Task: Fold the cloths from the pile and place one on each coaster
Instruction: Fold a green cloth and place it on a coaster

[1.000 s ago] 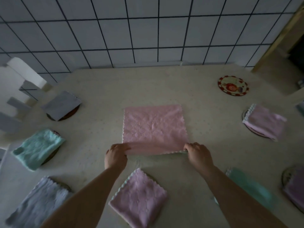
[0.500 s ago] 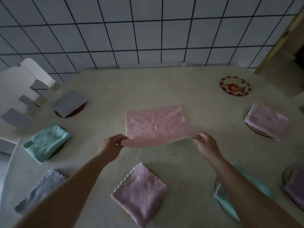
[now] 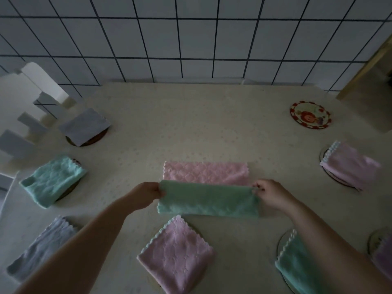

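At the middle of the frame both hands hold one cloth (image 3: 206, 188) by its near edge, folding it over: the turned-up side shows mint green, the part lying flat on the desk (image 3: 191, 128) behind it shows pink. The left hand (image 3: 146, 195) pinches the left corner with curled fingers, and the right hand (image 3: 270, 195) pinches the right corner the same way.

Folded cloths lie on round coasters around the desk: a grey one (image 3: 84, 126) at upper left, a mint one (image 3: 53, 180) at mid left, a grey one (image 3: 40, 249) at lower left, a pink one (image 3: 176, 256) at bottom centre, a mint one (image 3: 297, 264) at lower right, partly behind the right forearm, and a pink one (image 3: 350, 165) at mid right. A further purple cloth (image 3: 382, 255) sits at the right edge.

One bare coaster (image 3: 310, 117) at upper right has a red-and-white checked rim and a cartoon picture; any writing on it is too small to read.
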